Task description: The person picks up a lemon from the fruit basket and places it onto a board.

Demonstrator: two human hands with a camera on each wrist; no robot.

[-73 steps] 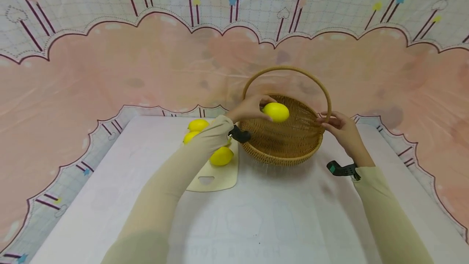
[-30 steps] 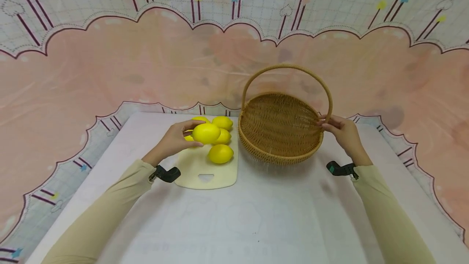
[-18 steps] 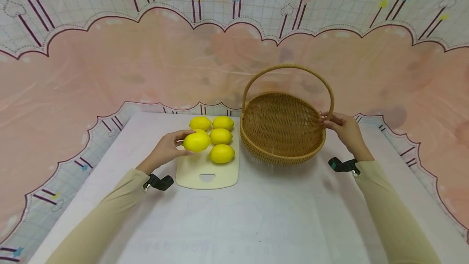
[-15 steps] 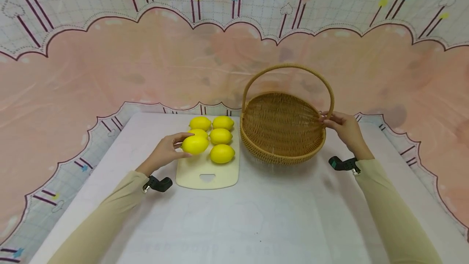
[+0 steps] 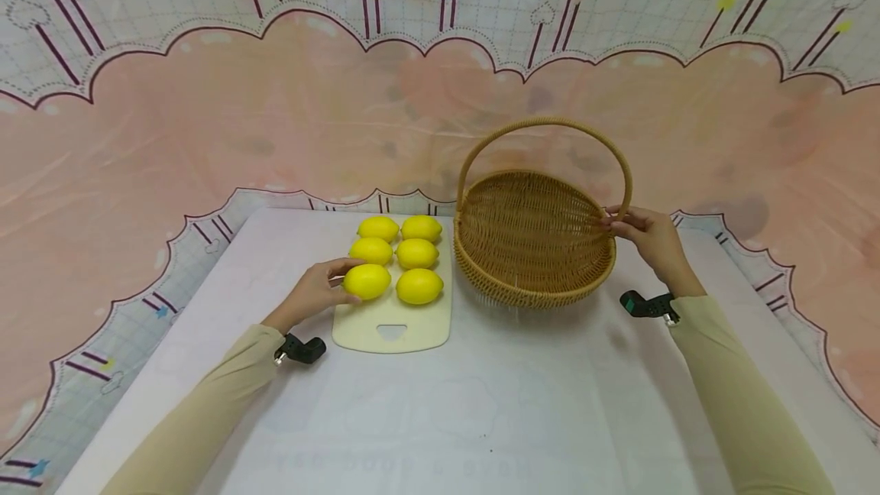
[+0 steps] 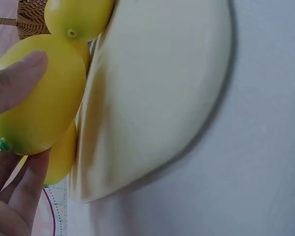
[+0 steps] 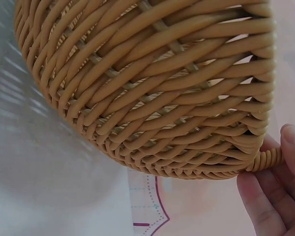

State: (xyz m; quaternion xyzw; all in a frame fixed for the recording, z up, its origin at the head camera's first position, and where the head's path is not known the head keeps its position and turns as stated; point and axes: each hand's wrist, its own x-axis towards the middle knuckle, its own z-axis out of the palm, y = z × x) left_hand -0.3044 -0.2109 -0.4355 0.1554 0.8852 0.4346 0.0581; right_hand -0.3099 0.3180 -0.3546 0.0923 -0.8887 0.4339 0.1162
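Note:
My left hand (image 5: 315,294) holds a yellow lemon (image 5: 367,282) between thumb and fingers at the near left of a cream cutting board (image 5: 419,336). In the left wrist view the thumb lies across this lemon (image 6: 44,98), and its green stem end shows. Several other lemons (image 5: 416,254) lie on the board in two columns, behind and to the right of the held one. My right hand (image 5: 653,243) grips the base of the handle of a wicker basket (image 5: 532,243), at its right side. The basket leans with its open, bare inside toward me.
The board and basket stand side by side on a white-covered table (image 5: 412,418). Behind the table hangs a pink patterned cloth (image 5: 309,113). A small black device (image 5: 302,348) is strapped to the left wrist, another (image 5: 646,304) to the right.
My left hand has carried the lemon from in front of the basket leftward, then down toward me onto the board's near left. The right hand keeps its grip on the basket handle.

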